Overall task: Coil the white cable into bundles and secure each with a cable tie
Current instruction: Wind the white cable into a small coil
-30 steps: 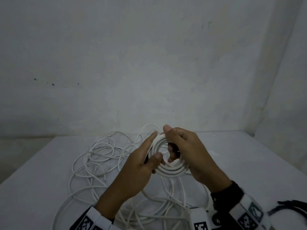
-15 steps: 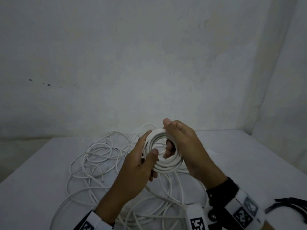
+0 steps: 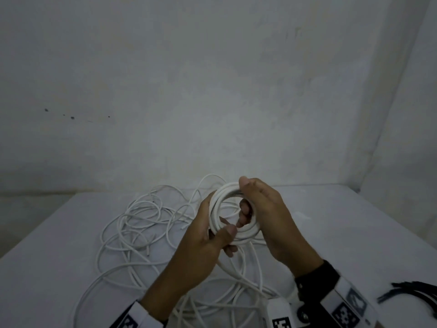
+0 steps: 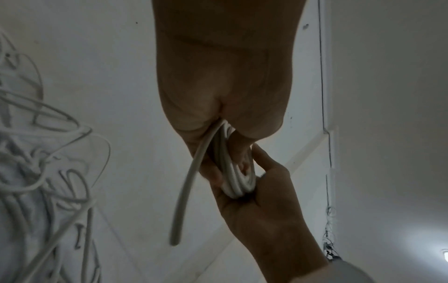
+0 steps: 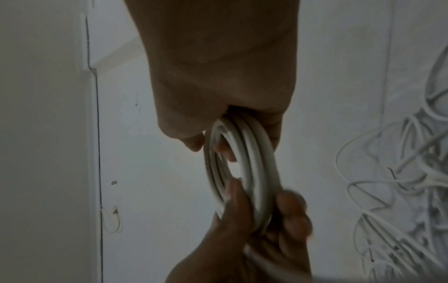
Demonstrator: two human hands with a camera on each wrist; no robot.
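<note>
At the centre of the head view, slightly below the middle, I hold one coil (image 3: 233,210) of white cable, raised above the table (image 3: 354,233), with two hands. My left hand (image 3: 203,235) grips the coil's lower-left arc: the thumb (image 3: 228,234) lies across the front of the turns, and the fingers curl behind them. My right hand (image 3: 267,216) grips the right arc: the thumb (image 3: 243,183) presses on the top of the ring, and the fingertips (image 3: 244,209) show through the central opening.

In the left wrist view the coil (image 4: 238,178) appears edge-on at lower centre, pinched between both hands, and one free strand (image 4: 186,191) leaves it and hangs down toward the lower middle of the frame. In the right wrist view the coil (image 5: 242,170) shows at least four stacked turns; the exact count cannot be read.

At the left and lower centre of the head view, one loose tangle of cable (image 3: 142,223) lies on the table beneath and beside my hands; I cannot count its loops. At the lower right edge, one bunch of black cable ties (image 3: 411,292) rests on the table, its number unreadable through blur. No tie is on the coil.
</note>
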